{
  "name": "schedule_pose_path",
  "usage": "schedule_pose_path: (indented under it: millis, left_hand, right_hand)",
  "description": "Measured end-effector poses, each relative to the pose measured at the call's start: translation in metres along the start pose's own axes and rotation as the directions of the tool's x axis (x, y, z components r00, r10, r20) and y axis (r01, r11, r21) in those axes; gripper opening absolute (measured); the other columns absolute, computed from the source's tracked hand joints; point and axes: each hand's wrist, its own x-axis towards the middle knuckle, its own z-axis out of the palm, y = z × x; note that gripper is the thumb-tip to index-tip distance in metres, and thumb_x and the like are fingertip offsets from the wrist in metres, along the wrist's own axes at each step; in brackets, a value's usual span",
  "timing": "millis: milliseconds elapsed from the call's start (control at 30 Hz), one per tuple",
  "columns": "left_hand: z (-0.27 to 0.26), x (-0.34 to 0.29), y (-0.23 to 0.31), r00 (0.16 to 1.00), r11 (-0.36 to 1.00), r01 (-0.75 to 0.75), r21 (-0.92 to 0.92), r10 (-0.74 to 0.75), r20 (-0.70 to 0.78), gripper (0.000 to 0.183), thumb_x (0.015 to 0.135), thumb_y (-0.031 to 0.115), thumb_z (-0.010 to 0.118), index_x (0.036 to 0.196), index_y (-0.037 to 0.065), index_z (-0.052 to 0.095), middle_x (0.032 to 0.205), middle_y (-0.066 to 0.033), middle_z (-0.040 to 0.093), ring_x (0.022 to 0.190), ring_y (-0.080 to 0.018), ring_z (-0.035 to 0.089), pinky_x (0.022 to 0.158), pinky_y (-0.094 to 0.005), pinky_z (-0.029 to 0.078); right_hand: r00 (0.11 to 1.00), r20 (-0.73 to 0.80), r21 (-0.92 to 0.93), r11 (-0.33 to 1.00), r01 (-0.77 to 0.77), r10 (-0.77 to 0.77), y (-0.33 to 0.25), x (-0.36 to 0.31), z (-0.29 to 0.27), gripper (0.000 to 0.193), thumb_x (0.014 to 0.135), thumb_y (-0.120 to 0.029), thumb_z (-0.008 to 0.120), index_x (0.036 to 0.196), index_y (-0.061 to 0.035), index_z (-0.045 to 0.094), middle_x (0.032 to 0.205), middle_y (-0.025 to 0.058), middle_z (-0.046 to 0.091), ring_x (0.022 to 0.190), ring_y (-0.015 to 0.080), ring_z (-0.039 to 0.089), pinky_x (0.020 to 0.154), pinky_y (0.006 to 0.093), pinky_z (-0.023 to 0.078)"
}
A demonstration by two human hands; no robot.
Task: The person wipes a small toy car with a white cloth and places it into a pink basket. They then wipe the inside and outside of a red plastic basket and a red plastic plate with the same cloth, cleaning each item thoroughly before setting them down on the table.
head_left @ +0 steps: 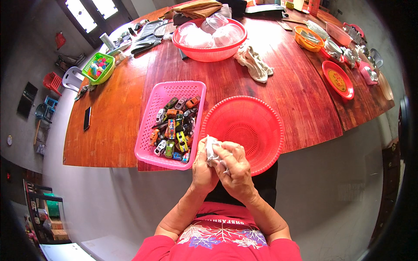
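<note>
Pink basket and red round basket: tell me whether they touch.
Cannot tell. In the head view the pink basket and red round basket sit rim to rim; no plain gap or contact shows.

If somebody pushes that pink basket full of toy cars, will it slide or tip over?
The pink basket would probably slide rather than tip: it is low, wide and sits flat on the wooden table. Its thin mesh walls may flex a little. The toy cars are heaped loosely, so they would likely rattle and shift, and perhaps roll on their wheels.

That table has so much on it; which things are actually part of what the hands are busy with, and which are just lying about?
In use: white cloth held by left hand and right hand; pink basket of toy cars; empty red round basket.

Lying about: red tub, crumpled rag, green basket, phone, orange basket.
</note>
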Motion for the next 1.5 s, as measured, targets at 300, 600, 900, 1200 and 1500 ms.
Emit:
schedule_pose_path:
  millis: [300,600,900,1200,1500]
  left_hand:
    - [0.005,0.003,0.009,0.999,0.997,0.019,-0.073,-0.016,0.033,0.020,0.101,0.023,0.042,0.111,0.006,0.045,0.095,-0.0066,0.052,0.083,-0.0120,0.054,0.079,-0.0227,0.046]
    - [0.015,0.000,0.004,0.999,0.999,0.038,-0.004,-0.038,0.000,0.022,0.102,0.029,0.040,0.113,0.010,0.047,0.096,-0.0022,0.058,0.086,-0.0095,0.058,0.074,-0.0252,0.049]
    - [0.011,0.005,0.003,0.999,0.999,0.036,-0.036,-0.037,-0.030,0.019,0.101,0.027,0.045,0.108,0.009,0.045,0.097,-0.0055,0.052,0.085,-0.0145,0.056,0.073,-0.0289,0.051]
    - [0.003,-0.005,0.012,0.972,0.908,0.235,-0.346,-0.215,0.097,0.027,0.096,0.015,0.043,0.120,0.004,0.048,0.108,-0.0121,0.060,0.098,-0.0241,0.060,0.089,-0.0379,0.049]
    - [0.017,-0.005,0.007,0.970,0.950,0.242,-0.198,-0.237,0.050,0.022,0.101,0.021,0.043,0.116,0.007,0.049,0.110,-0.0135,0.061,0.099,-0.0233,0.061,0.085,-0.0359,0.053]
  right_hand:
    - [0.976,0.216,0.139,0.990,-0.006,-0.024,0.002,-0.021,-0.029,0.032,0.076,0.007,0.067,0.106,-0.0018,0.066,0.103,0.0124,0.057,0.091,0.0258,0.060,0.079,0.0328,0.051]
    - [1.000,0.011,-0.220,0.975,-0.020,0.023,-0.004,-0.007,-0.004,0.043,0.075,0.006,0.065,0.117,0.0033,0.056,0.101,0.0180,0.054,0.093,0.0342,0.054,0.081,0.0398,0.046]
    - [0.999,0.040,-0.051,0.998,0.034,-0.032,-0.011,-0.025,-0.015,0.036,0.076,0.004,0.067,0.111,0.0036,0.060,0.099,0.0169,0.055,0.087,0.0312,0.058,0.074,0.0366,0.049]
    - [0.984,0.019,-0.282,0.943,0.176,-0.178,0.005,-0.030,-0.007,0.057,0.062,0.001,0.073,0.118,-0.0012,0.061,0.106,0.0158,0.051,0.091,0.0313,0.053,0.073,0.0390,0.049]
    - [0.947,0.004,-0.320,0.896,0.307,-0.322,0.018,-0.037,-0.007,0.050,0.059,-0.002,0.071,0.109,-0.0024,0.064,0.107,0.0127,0.052,0.095,0.0307,0.052,0.080,0.0399,0.049]
